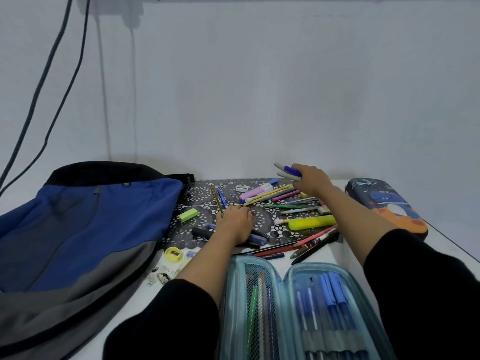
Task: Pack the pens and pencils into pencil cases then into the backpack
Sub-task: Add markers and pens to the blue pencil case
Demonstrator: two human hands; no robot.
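An open light-blue pencil case [288,279] lies at the front, with blue pens in its right half and pencils behind mesh in its left half. Several loose pens, pencils and markers [270,194] are scattered on a black lace mat [267,219]. My right hand [310,181] is raised over the far side of the mat and grips a few grey and blue pens [288,171]. My left hand [235,223] rests on the mat over dark pens; its fingers reach a yellow-black pencil [217,201]. The blue and grey backpack [78,229] lies at the left.
A closed dark pencil case with a dinosaur print [387,206] lies at the right edge of the white table. A yellow highlighter [311,222], green eraser [188,214] and yellow sharpener [174,254] lie about. A wall stands right behind the table; cables [46,81] hang at the left.
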